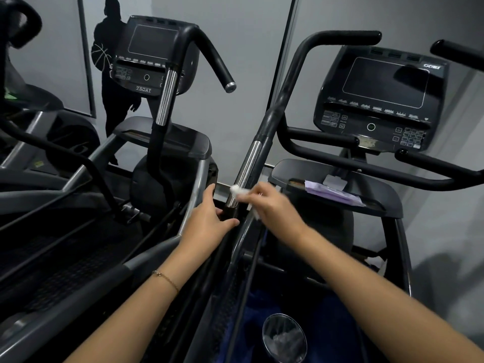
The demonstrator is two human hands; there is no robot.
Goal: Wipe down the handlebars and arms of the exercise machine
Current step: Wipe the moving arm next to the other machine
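Where the wipe meets metal: low on the chrome section (245, 169) of the arm (277, 100), just above the point where the bar turns black again.
Arm: a black bar on the right-hand machine, slanting from the bottom centre up to a bent handle (340, 38); it stands between the two machines, left of the console (379, 95).
Wipe (237, 190): small, white and crumpled, pressed against the left side of the chrome, with a loose end hanging below the hand.
Right hand (272, 205): pinches the wipe between thumb and curled fingers held close together; it is blurred, so single fingers are hard to tell.
Left hand (209, 218): holds the black part of the arm just under the chrome, thumb laid across the front, fingers together and reaching up the far side.
Bracelet (166, 279): a thin chain on the left wrist.
Console: dark screen with rows of buttons below; black handlebars (319, 136) curve out beneath it.
Tray (293, 166): under the console, with a purple packet (332, 193) lying flat in it.
Second machine (178, 142): to the left, of like build, its display marked 750AT.
Wall figure (107, 82): a black shape with a ball, behind the second machine.
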